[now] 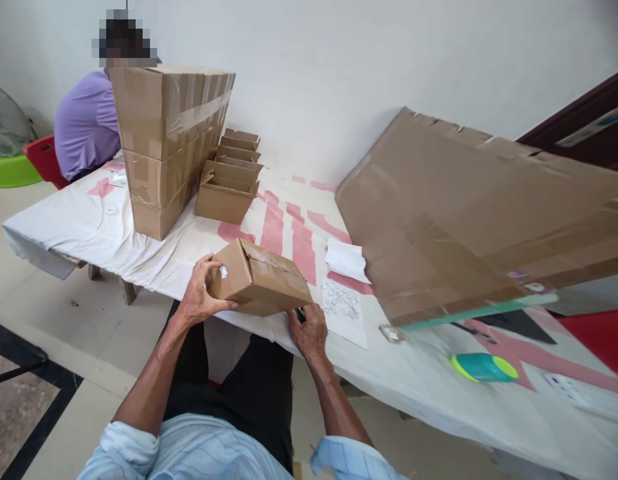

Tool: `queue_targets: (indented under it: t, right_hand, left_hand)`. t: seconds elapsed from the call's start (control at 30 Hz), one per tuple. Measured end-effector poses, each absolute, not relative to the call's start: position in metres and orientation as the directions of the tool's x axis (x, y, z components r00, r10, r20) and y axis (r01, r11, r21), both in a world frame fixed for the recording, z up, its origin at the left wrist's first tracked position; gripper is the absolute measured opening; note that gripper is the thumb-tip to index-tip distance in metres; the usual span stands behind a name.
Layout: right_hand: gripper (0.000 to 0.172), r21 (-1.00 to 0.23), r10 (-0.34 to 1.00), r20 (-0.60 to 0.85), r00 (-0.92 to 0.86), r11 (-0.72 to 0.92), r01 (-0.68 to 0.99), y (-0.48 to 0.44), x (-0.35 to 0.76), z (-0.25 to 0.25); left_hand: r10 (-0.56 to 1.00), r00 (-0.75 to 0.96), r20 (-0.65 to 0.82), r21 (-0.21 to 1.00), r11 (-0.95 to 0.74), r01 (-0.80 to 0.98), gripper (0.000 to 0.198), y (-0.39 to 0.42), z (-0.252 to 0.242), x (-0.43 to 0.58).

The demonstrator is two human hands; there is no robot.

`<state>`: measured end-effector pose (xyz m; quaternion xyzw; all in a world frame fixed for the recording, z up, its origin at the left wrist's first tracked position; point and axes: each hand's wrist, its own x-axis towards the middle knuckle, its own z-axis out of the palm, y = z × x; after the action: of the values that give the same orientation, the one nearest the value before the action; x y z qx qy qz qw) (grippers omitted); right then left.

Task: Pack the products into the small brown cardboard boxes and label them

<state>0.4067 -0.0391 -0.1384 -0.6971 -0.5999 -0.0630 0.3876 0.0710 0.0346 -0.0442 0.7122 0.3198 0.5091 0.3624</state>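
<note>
A closed brown cardboard box [276, 277] is tilted at the near edge of the cloth-covered table, its taped seam facing up. My left hand [201, 293] grips its left end, thumb below and fingers over the side, beside a small white label [223, 271]. At the box's lower right corner is my right hand [309, 327], fingers curled round a small dark object that is mostly hidden. Right of the box lie a printed sheet [345, 310] and a folded white paper [347, 260].
Stacked taped boxes [153, 147] and several open boxes [226, 193] stand at the back left. A large cardboard sheet [479, 220] leans on the right, behind a teal and yellow cup [483, 367]. A person in purple [86, 123] sits beyond the stack.
</note>
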Motion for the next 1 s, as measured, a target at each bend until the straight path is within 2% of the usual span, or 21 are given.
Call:
queue_targets:
  t: [0.2,0.4,0.67,0.77,0.87,1.0]
  right_hand:
    - [0.02,-0.506,0.706,0.631,0.321,0.06,0.86,-0.037,0.404,-0.109]
    - [0.026,-0.522,0.668,0.674,0.316,0.129,0.843,-0.029,0.39,-0.064]
    - [0.027,-0.509,0.603,0.743,0.29,0.227,0.831,-0.024,0.364,-0.024]
    - [0.023,-0.428,0.585,0.791,0.179,0.321,0.845,-0.024,0.341,0.012]
    - [0.019,-0.271,0.558,0.829,-0.03,0.449,0.852,-0.024,0.311,0.052]
    - [0.019,-0.077,0.576,0.748,-0.329,0.568,0.819,-0.018,0.278,0.088]
  left_hand:
    - [0.831,0.282,0.48,0.849,-0.521,0.089,0.084,0.032,-0.042,0.072]
    - [0.845,0.247,0.474,0.859,-0.505,0.078,0.078,0.03,-0.032,0.064]
    - [0.838,0.251,0.484,0.816,-0.536,0.216,0.077,0.026,-0.02,0.058]
    - [0.825,0.266,0.499,0.794,-0.558,0.241,0.08,0.023,-0.017,0.061]
    - [0.815,0.263,0.516,0.776,-0.575,0.258,0.083,0.02,-0.013,0.065]
    - [0.792,0.245,0.559,0.739,-0.61,0.285,0.087,0.016,-0.01,0.073]
